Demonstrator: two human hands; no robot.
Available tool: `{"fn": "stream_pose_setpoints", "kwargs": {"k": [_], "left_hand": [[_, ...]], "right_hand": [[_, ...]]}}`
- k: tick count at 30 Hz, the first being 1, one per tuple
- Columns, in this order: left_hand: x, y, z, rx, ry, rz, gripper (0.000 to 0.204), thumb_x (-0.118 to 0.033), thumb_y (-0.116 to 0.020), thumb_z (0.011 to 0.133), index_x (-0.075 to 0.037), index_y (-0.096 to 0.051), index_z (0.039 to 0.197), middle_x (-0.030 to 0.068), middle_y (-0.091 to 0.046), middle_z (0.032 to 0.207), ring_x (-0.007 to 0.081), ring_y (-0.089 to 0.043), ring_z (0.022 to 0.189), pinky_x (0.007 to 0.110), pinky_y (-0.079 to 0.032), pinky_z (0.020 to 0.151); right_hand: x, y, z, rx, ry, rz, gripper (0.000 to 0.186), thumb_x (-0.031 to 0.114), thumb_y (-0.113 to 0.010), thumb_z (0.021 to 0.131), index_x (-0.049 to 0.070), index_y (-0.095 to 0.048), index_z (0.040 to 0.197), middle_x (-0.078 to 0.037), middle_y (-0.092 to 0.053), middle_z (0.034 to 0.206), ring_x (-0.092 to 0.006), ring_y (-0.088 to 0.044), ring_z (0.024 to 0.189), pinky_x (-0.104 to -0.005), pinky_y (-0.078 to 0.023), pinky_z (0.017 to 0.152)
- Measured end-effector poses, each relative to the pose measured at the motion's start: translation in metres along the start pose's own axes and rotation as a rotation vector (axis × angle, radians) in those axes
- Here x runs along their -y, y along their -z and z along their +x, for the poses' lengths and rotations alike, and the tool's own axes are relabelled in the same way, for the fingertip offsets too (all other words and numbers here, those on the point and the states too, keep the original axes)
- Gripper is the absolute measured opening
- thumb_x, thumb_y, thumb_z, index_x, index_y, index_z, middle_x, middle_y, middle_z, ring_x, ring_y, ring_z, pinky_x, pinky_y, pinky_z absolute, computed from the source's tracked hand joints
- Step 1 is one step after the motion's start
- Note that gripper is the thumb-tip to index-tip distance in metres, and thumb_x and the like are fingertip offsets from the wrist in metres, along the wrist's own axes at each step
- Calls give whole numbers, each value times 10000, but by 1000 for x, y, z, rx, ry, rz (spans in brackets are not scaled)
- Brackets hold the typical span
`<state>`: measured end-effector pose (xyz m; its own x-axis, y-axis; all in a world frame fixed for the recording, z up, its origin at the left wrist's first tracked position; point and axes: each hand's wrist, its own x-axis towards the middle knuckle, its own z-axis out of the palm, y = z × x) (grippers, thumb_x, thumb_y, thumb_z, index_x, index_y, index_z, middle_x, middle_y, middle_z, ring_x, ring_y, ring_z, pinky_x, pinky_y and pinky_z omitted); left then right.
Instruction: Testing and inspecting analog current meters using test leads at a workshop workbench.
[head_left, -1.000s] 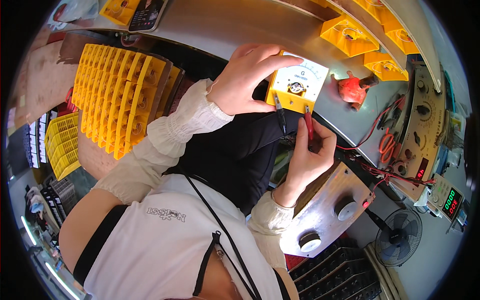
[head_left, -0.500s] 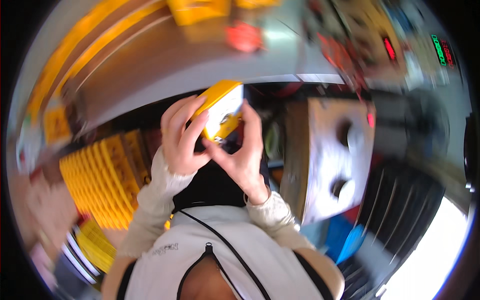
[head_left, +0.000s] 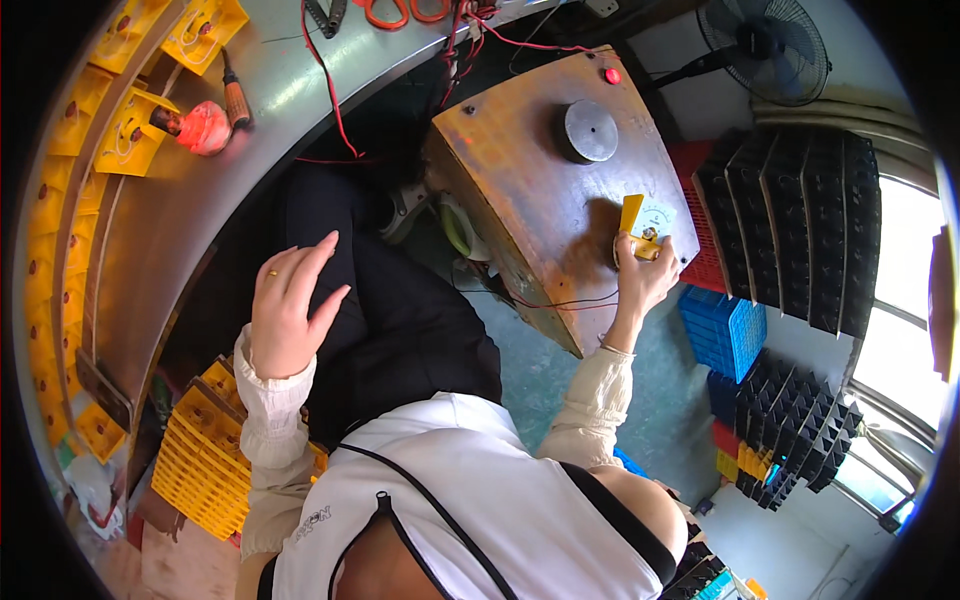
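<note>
Right hand (head_left: 640,283) grips a yellow meter (head_left: 643,228), holding it on top of a rusty metal box (head_left: 530,190), near the box's right edge and below a round grey knob (head_left: 586,131). Left hand (head_left: 287,310) hangs open with fingers spread, holding nothing, over the dark lap beside the curved grey table (head_left: 200,210). Yellow trays (head_left: 195,465) sit just under the left sleeve.
</note>
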<state>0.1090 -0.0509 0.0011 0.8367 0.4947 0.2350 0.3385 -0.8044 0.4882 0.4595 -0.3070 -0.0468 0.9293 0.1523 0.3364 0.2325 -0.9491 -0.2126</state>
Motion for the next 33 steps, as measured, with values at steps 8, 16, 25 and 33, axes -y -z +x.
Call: {"fn": "stream_pose_setpoints", "kwargs": {"k": [8,16,25,33], "left_hand": [[-20,-10,0,94,73,-106,628,-115,-744,779,-45,-503,1355,98,-659,1060,254,-620,976,388,-436,932],[-17,-15,-4,249,15,-107,648,-154,-745,790,-62,-483,1376,119,-637,1101,279,-614,967,404,-439,935],[-12,-8,-3,254,92,-90,620,-90,-735,783,-52,-504,1357,135,-652,1103,310,-615,1015,393,-445,925],[-11,-12,-2,267,86,-107,606,-86,-730,788,-49,-506,1350,136,-651,1101,306,-617,1021,388,-446,931]], "right_hand": [[-9,-7,-1,-25,17,32,835,492,-784,685,-31,-547,1292,-211,-574,1224,-357,-498,1188,-454,-421,996],[2,-4,-2,-4,-56,-38,828,497,-768,702,-46,-544,1285,-227,-570,1221,-370,-490,1202,-466,-413,1006],[9,-1,-2,5,-70,-50,832,503,-763,715,-61,-536,1282,-241,-577,1199,-381,-502,1184,-464,-411,1007],[8,-2,-2,11,-61,-61,850,514,-775,701,-59,-536,1282,-239,-579,1194,-379,-502,1184,-463,-412,1004]]}}
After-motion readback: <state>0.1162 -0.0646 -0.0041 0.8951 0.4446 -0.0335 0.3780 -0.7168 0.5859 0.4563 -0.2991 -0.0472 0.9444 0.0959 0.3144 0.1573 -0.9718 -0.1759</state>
